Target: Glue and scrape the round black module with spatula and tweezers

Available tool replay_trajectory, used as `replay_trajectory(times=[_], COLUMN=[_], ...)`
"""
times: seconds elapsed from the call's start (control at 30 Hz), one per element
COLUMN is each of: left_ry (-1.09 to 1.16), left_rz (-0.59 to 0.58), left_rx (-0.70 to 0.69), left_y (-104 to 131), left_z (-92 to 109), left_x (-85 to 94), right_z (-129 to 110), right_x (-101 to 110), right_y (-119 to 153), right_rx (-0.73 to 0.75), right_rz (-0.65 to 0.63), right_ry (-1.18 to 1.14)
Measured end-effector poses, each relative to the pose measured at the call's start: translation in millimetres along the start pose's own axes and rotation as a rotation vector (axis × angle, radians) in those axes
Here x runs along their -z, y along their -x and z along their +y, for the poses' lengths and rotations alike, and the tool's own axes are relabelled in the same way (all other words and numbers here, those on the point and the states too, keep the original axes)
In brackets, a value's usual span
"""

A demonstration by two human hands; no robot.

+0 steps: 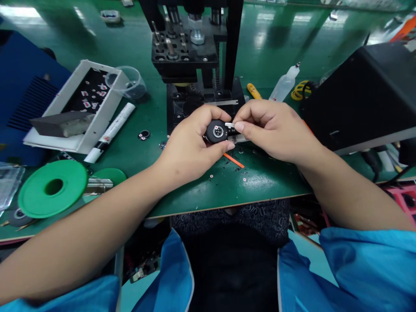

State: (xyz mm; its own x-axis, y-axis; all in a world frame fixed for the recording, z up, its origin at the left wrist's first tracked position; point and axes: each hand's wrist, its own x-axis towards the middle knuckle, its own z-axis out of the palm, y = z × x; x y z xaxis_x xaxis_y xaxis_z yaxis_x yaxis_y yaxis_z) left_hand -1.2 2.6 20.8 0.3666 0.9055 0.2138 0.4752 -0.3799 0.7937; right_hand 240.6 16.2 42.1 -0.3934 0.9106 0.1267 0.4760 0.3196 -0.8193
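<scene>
Blue glossy jacket (367, 260) and black garment (227, 264) occupy the bottom of the frame, nearest the head camera. Beyond them, at frame centre, both bare hands are positioned over a green glossy tabletop (185, 197).

Left hand (190, 143): closed on a black, round, smooth-cased device (211, 135). Device location: between the thumb, at its lower edge, and the index finger, at its upper edge. Its face, with a silver-ringed centre, is exposed between these digits.

Right hand (273, 128): thumb and index finger pressed together, pinching a small white flat piece (229, 125). The piece projects leftward from the fingertips, at the device's right edge; contact between the two cannot be determined.

Surroundings: a thin orange stick (235, 161) lies just below the hands. A black metal press (183, 66) stands at upper centre. At left are a white open-topped box (105, 110), a white cylindrical marker (117, 125) and a green plastic spool (34, 190).
</scene>
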Motion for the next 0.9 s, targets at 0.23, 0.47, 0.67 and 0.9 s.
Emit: replay_trajectory(times=[0.23,0.47,0.67,0.9], left_ry=[0.017,-0.017,-0.073,-0.041], left_rz=[0.011,0.016,0.014,0.044], left_rx=[0.01,0.028,0.038,0.045], left_y=[-0.1,0.4,1.3,2.7], left_z=[1.7,4.8,7.6,6.1], left_x=[-0.6,0.8,1.8,-1.1], right_z=[-9.0,-7.8,-6.3,-6.1], right_x=[-1.2,-3.0,-4.9,-4.5], right_y=[4.7,6.3,7.6,6.5], right_rx=[-0.023,0.021,0.049,0.013], right_rz=[0.002,0.02,0.013,0.015], right_ry=[0.137,0.208,0.243,0.165])
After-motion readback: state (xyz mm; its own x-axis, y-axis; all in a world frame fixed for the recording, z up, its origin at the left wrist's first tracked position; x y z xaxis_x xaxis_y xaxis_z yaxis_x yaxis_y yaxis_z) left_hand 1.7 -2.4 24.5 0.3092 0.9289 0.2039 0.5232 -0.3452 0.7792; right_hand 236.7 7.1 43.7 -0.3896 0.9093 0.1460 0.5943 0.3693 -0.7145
